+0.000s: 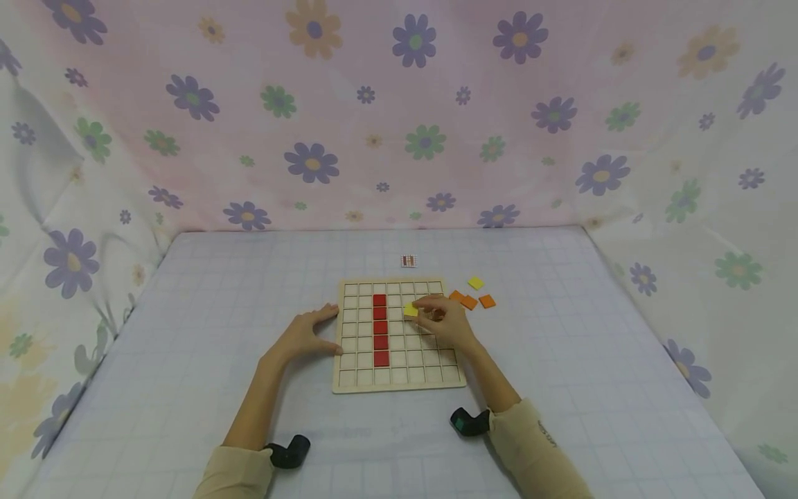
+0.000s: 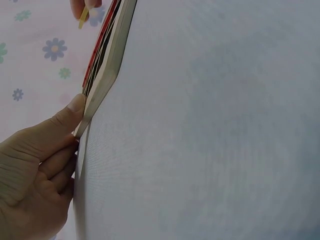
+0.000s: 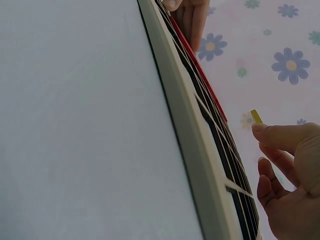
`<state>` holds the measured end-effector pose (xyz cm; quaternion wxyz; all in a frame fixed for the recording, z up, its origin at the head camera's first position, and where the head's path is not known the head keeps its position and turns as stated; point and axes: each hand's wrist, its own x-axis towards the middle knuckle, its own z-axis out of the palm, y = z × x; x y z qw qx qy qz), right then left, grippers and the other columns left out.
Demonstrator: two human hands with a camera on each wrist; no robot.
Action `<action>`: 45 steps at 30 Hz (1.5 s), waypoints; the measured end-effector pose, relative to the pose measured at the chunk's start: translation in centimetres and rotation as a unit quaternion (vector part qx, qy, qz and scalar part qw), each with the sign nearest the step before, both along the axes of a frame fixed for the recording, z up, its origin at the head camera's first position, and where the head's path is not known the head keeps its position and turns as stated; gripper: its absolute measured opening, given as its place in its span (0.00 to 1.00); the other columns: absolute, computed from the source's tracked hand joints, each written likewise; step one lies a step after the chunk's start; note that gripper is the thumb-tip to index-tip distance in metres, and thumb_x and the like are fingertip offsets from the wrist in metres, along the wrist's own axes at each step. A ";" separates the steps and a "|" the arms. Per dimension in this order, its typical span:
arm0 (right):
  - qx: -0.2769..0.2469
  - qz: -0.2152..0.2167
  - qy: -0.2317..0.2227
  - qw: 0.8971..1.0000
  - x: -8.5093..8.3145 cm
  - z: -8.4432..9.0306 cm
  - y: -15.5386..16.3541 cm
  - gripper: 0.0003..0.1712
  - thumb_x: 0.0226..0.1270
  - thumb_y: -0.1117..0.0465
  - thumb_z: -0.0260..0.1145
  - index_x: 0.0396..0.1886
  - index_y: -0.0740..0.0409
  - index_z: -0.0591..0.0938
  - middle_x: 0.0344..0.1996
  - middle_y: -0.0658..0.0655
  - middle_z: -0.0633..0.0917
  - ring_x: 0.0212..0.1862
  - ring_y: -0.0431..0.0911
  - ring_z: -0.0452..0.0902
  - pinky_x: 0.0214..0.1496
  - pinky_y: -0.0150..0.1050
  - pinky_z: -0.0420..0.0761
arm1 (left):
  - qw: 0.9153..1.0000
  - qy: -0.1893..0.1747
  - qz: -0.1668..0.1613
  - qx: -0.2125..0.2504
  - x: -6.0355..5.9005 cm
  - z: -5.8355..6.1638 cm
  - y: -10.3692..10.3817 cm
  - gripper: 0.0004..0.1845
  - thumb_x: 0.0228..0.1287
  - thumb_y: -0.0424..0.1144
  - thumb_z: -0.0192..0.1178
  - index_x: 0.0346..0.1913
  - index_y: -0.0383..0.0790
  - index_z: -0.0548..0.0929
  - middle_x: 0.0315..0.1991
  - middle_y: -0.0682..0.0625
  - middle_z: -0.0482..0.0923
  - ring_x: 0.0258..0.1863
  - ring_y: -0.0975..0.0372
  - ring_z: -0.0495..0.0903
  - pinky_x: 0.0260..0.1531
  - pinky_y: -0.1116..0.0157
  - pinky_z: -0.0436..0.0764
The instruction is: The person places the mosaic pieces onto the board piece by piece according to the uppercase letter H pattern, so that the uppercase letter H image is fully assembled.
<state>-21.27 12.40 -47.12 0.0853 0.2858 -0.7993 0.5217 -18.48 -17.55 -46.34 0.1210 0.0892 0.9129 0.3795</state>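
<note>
Hands: right hand (image 1: 445, 322) pinches a yellow tile (image 1: 410, 310) over the grid board (image 1: 399, 380); left hand (image 1: 305, 335) rests relaxed against the board's left edge.
Done: five red tiles (image 1: 380, 329) fill one column.
Left: most cells empty; loose tiles (image 1: 472, 296) lie beside the board's far right corner.

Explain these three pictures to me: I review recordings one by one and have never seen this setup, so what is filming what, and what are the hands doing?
No machine here: a person works with two bare hands. The wide picture comes from a camera on the person's head, looking down at the table. The other two come from cameras strapped to each wrist, so they see the work from very low and tilted.

On the table lies a wooden grid board with a column of five red tiles set in its cells. The left hand rests against the board's left edge, thumb on the rim. The right hand pinches a yellow tile just over the board. Beside the board, to the right, lie three orange tiles and another yellow tile. A small printed marker lies behind the board.
</note>
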 end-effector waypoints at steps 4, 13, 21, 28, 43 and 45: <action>-0.008 0.026 0.026 0.999 -0.6 -1.4 -0.7 0.13 0.51 0.64 0.66 0.38 0.62 0.83 0.35 0.57 0.82 0.27 0.43 0.72 0.23 0.30 0.74 | 1.000 -0.002 0.000 0.001 0.1 0.0 0.0 0.48 0.33 0.50 0.73 0.63 0.41 0.65 0.65 0.44 0.56 0.65 0.50 0.52 0.64 0.48 0.47; 0.041 0.041 -0.017 0.998 -0.1 -1.2 -2.1 0.13 0.49 0.67 0.68 0.38 0.64 0.83 0.38 0.57 0.83 0.37 0.47 0.77 0.34 0.34 0.79 | 1.000 0.000 -0.002 0.001 0.2 0.3 0.1 0.47 0.34 0.49 0.73 0.63 0.40 0.65 0.65 0.43 0.56 0.65 0.49 0.52 0.63 0.47 0.45; 0.105 0.032 -0.030 0.993 0.1 -1.2 -2.5 0.13 0.50 0.63 0.69 0.38 0.60 0.84 0.40 0.53 0.83 0.44 0.46 0.73 0.44 0.37 0.73 | 1.000 0.003 -0.003 0.001 0.2 0.2 0.0 0.47 0.34 0.48 0.73 0.63 0.40 0.65 0.65 0.43 0.56 0.65 0.49 0.52 0.63 0.48 0.49; 0.120 0.047 -0.002 0.992 -0.1 -1.6 -2.7 0.13 0.50 0.63 0.69 0.37 0.60 0.84 0.38 0.53 0.83 0.42 0.45 0.73 0.44 0.40 0.72 | 1.000 0.002 -0.001 0.003 0.2 0.1 0.0 0.47 0.34 0.48 0.73 0.63 0.40 0.65 0.65 0.43 0.56 0.65 0.49 0.52 0.63 0.48 0.49; 0.149 0.016 0.011 0.989 0.1 -1.2 -3.1 0.10 0.51 0.60 0.69 0.34 0.57 0.85 0.35 0.51 0.84 0.37 0.43 0.72 0.38 0.35 0.72 | 1.000 0.001 -0.002 0.004 0.0 -0.1 0.0 0.48 0.34 0.49 0.73 0.63 0.41 0.65 0.65 0.44 0.56 0.65 0.50 0.52 0.64 0.48 0.45; 0.166 0.021 0.012 0.986 0.1 -1.1 -3.0 0.11 0.52 0.60 0.68 0.37 0.57 0.85 0.36 0.51 0.84 0.39 0.44 0.72 0.40 0.36 0.72 | 1.000 0.001 -0.001 0.004 0.0 -0.1 0.0 0.47 0.34 0.49 0.73 0.63 0.41 0.65 0.65 0.44 0.56 0.65 0.50 0.52 0.64 0.48 0.45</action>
